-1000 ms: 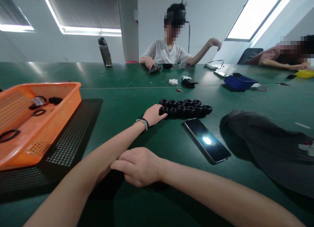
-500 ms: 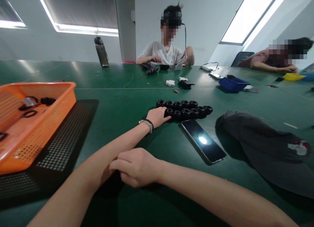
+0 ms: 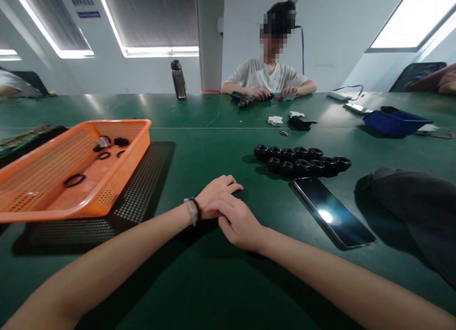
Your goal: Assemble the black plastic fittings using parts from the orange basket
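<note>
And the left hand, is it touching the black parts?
Apart. The head view plainly shows a strip of green table between the left hand and the black parts.

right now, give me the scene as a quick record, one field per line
left hand: palm down, nothing visible in it
right hand: fingers over the left hand
black parts: two rows beyond the hands, touched by neither
phone: face up, right of the hands
orange basket: at left, small black items inside
cap: dark, at right, partly out of frame
across: person, drill-like tool close by
</note>
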### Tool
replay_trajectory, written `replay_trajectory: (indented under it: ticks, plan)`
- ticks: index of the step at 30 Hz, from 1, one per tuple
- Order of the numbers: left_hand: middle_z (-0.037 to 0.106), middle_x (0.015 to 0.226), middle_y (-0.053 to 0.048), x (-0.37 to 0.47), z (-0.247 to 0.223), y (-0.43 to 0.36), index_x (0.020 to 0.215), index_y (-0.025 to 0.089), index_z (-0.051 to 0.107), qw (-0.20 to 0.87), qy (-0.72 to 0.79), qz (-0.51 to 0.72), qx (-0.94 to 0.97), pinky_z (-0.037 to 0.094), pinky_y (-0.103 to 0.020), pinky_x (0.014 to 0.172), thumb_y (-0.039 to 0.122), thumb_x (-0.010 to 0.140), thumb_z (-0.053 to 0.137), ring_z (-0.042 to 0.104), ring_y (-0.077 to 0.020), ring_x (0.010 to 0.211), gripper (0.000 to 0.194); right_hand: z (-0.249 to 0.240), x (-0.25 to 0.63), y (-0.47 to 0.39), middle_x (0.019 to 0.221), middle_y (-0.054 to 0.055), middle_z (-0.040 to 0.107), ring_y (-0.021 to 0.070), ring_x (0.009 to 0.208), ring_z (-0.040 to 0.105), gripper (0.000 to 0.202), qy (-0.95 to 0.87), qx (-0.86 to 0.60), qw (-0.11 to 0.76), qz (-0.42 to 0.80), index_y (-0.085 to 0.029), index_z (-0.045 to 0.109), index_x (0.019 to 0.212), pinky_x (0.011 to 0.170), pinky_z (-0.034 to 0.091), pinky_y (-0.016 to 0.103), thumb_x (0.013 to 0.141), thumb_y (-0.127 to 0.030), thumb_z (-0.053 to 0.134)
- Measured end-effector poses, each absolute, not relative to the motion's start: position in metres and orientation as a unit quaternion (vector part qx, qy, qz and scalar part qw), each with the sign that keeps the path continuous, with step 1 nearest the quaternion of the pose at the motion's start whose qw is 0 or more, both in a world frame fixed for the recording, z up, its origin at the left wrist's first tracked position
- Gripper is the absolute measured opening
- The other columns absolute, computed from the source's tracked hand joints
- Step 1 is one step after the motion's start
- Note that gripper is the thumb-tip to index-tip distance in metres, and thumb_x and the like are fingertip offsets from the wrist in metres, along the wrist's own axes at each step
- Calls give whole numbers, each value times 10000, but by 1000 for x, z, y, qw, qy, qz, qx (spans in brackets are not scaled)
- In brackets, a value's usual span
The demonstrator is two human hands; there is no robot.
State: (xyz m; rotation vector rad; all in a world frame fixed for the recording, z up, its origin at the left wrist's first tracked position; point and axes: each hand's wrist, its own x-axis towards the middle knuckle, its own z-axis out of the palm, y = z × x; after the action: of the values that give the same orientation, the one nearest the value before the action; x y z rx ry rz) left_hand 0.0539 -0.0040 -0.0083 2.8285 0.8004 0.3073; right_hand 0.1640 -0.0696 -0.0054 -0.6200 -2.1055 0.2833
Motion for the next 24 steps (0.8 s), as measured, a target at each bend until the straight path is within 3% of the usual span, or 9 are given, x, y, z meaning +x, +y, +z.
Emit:
replay_trajectory:
  ticks: [3, 6, 8, 11, 15, 17, 20, 22, 24]
  plan:
    - [560, 1056, -111, 7, -1, -34, 1051, 139, 604, 89, 328, 104, 935, 441, -381, 850, 234, 805, 566, 501, -239, 951, 266, -6, 166, -68, 728, 52, 622, 154, 747, 555, 291, -868, -236, 417, 133, -177, 568, 679, 672, 472, 274, 750, -2, 348]
    - [551, 1136, -96, -33, 21, -58, 1158, 181, 552, 118, 352, 53, 927, 416, -379, 917, 288, 810, 579, 490, -238, 1052, 365, -8, 166, -65, 588, -1, 552, 117, 572, 486, 283, -902, -268, 293, 168, -179, 539, 589, 550, 400, 231, 686, 25, 368]
    - [569, 1116, -91, -54, 45, -61, 1144, 163, 551, 138, 391, 43, 909, 420, -339, 913, 352, 832, 544, 517, -217, 1040, 366, -7, 166, -65, 571, -11, 526, 111, 563, 464, 256, -918, -289, 208, 175, -173, 507, 555, 541, 363, 225, 664, 26, 390]
    - [572, 1133, -93, -86, 87, -42, 1132, 163, 552, 55, 484, 61, 871, 388, -366, 952, 441, 860, 446, 521, -227, 1049, 403, -3, 164, -65, 587, -14, 509, 102, 596, 458, 246, -922, -309, 135, 188, -164, 469, 548, 566, 341, 214, 667, 38, 394]
    - [513, 1179, -211, -137, 125, 11, 1155, 2, 524, -150, 648, 26, 747, 292, -466, 1016, 407, 890, 328, 432, -313, 1147, 522, 2, 163, -66, 594, -17, 489, 96, 615, 437, 242, -920, -324, 102, 197, -160, 427, 544, 584, 324, 209, 657, 51, 393]
    - [442, 1251, -253, -164, 130, 36, 1244, -38, 442, -91, 733, -15, 674, 320, -491, 986, 519, 857, 359, 399, -356, 1169, 684, 2, 163, -67, 601, -17, 490, 93, 617, 436, 245, -917, -324, 104, 208, -159, 423, 548, 593, 327, 205, 675, 48, 386]
    - [479, 1212, -250, -197, 123, 67, 1256, -69, 418, -51, 755, -19, 654, 417, -464, 887, 590, 819, 363, 468, -350, 1080, 792, -1, 163, -66, 598, -19, 487, 91, 614, 431, 241, -916, -319, 114, 215, -159, 425, 550, 591, 323, 203, 674, 45, 387]
    - [463, 1238, -252, -209, 112, 82, 1296, -79, 355, -62, 743, 6, 667, 400, -471, 900, 570, 816, 358, 473, -339, 1070, 808, -3, 164, -65, 597, -20, 488, 92, 613, 430, 236, -916, -320, 114, 215, -159, 436, 557, 589, 317, 207, 669, 43, 390]
    - [539, 1164, -205, -213, 97, 96, 1244, -69, 415, -74, 708, 36, 702, 390, -425, 917, 520, 824, 337, 469, -298, 1072, 728, -4, 164, -64, 604, -20, 493, 95, 619, 432, 226, -916, -321, 110, 213, -160, 446, 565, 585, 313, 212, 666, 36, 401]
